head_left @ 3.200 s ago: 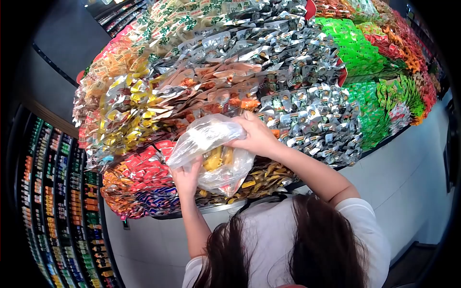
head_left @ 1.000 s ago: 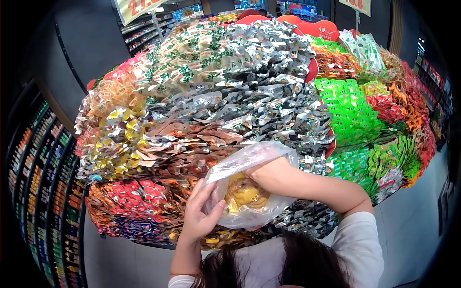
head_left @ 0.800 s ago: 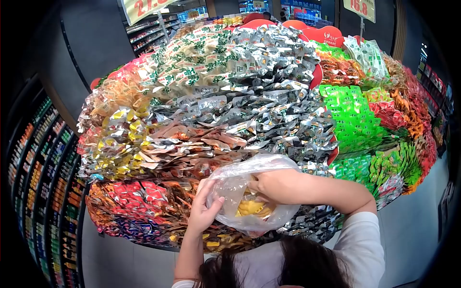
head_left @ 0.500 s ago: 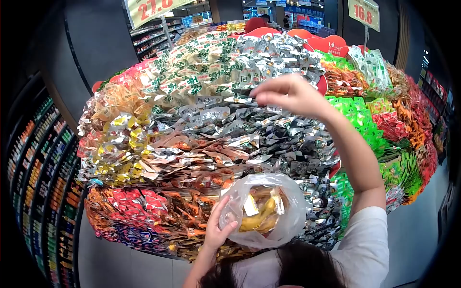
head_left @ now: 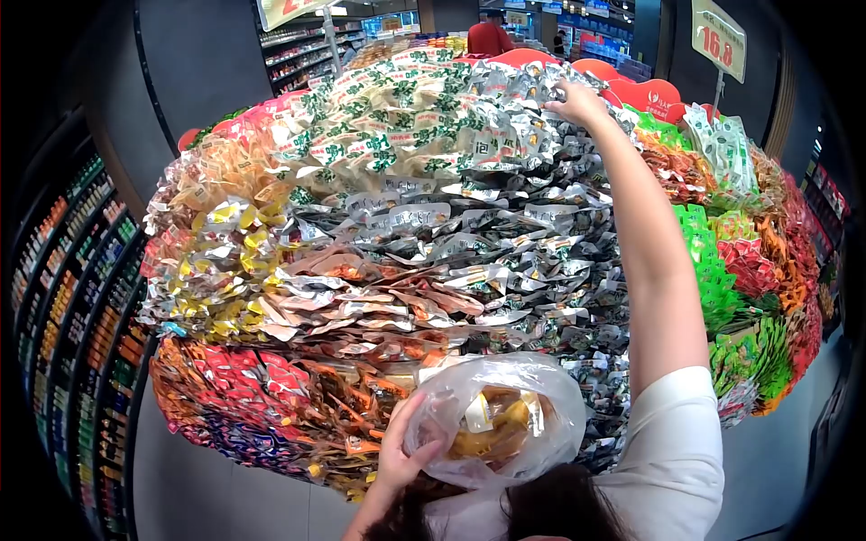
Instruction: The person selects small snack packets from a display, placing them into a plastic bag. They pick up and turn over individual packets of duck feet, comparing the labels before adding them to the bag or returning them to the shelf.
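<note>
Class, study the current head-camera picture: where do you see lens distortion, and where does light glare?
Head view: the left-hand shelves bow outward inside a black rounded border; head view: bright highlights on the plastic bag and silvery packets near the right hand.

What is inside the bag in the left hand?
Inside the bag, yellow-brown packets with whitish patches show through the opening. Whatever lies beneath them is covered, so their number can't be told.
</note>
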Action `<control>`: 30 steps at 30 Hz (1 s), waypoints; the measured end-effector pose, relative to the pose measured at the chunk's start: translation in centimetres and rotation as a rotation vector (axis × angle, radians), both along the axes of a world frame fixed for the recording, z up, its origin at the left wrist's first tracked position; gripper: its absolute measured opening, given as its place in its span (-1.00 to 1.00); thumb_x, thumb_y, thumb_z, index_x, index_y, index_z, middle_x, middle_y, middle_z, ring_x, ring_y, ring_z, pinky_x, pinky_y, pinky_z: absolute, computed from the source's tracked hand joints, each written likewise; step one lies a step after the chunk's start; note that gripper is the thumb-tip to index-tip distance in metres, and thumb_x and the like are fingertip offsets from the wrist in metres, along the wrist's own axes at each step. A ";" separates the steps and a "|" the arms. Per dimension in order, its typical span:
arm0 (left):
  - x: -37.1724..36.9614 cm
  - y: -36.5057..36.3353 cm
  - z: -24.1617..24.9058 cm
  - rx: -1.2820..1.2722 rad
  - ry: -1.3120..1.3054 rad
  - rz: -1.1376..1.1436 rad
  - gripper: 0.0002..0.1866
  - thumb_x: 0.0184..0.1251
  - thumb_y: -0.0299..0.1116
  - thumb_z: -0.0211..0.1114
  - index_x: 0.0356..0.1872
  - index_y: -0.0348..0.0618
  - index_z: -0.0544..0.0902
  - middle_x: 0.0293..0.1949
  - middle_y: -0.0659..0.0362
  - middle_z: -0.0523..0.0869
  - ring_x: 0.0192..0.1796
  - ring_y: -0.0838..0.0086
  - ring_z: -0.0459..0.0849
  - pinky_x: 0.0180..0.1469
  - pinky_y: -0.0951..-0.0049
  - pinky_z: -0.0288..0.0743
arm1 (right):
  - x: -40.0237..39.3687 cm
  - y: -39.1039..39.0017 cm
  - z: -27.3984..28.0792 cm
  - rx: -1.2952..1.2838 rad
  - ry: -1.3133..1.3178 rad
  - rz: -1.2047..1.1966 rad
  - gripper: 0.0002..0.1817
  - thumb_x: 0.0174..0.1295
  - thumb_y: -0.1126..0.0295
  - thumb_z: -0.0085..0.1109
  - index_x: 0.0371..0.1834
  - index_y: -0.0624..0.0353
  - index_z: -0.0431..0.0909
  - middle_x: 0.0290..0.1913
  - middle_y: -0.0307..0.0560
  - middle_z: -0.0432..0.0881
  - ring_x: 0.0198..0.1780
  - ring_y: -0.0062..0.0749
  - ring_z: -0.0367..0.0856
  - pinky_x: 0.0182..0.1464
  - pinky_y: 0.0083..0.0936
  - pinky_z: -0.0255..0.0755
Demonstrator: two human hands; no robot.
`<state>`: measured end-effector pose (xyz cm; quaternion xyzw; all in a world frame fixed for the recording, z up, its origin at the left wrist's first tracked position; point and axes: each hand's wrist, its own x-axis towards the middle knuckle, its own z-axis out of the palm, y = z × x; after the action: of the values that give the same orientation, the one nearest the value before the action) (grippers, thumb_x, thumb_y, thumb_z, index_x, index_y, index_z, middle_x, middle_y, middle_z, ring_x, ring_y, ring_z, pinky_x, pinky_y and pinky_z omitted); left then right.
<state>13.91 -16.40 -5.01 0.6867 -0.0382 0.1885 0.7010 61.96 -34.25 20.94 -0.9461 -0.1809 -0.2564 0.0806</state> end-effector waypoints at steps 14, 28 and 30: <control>-0.5 0.2 0.7 -0.069 0.050 0.036 -0.32 -0.01 -0.40 0.31 0.21 -0.31 0.31 0.12 0.06 0.33 0.16 0.37 0.33 0.21 0.44 0.17 | 2.8 -0.2 -0.1 0.315 -0.169 0.251 -0.54 0.15 0.15 0.09 -0.06 0.34 0.40 -0.05 0.25 0.51 0.03 0.04 0.47 0.04 -0.23 0.33; -1.3 0.5 0.6 -0.029 0.023 0.072 -0.33 0.00 -0.48 0.31 0.22 -0.28 0.30 0.15 0.03 0.28 0.20 0.33 0.29 0.21 0.42 0.18 | 3.0 -2.1 1.7 0.599 -0.285 0.416 -0.53 0.18 0.22 0.07 0.08 0.23 0.28 -0.07 0.21 0.54 0.00 -0.04 0.52 0.03 -0.31 0.34; -1.3 0.3 1.0 -0.020 0.002 0.065 -0.33 0.00 -0.50 0.31 0.23 -0.26 0.30 0.16 0.03 0.28 0.21 0.32 0.28 0.21 0.41 0.19 | 2.5 -2.4 2.3 0.623 -0.320 0.427 -0.54 0.18 0.22 0.07 0.08 0.23 0.29 -0.05 0.19 0.54 0.02 -0.05 0.51 0.05 -0.32 0.33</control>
<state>12.61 -16.11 -3.99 0.6809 -0.0132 0.2111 0.7012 64.50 -36.64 23.25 -0.7657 -0.2970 -0.4204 0.3857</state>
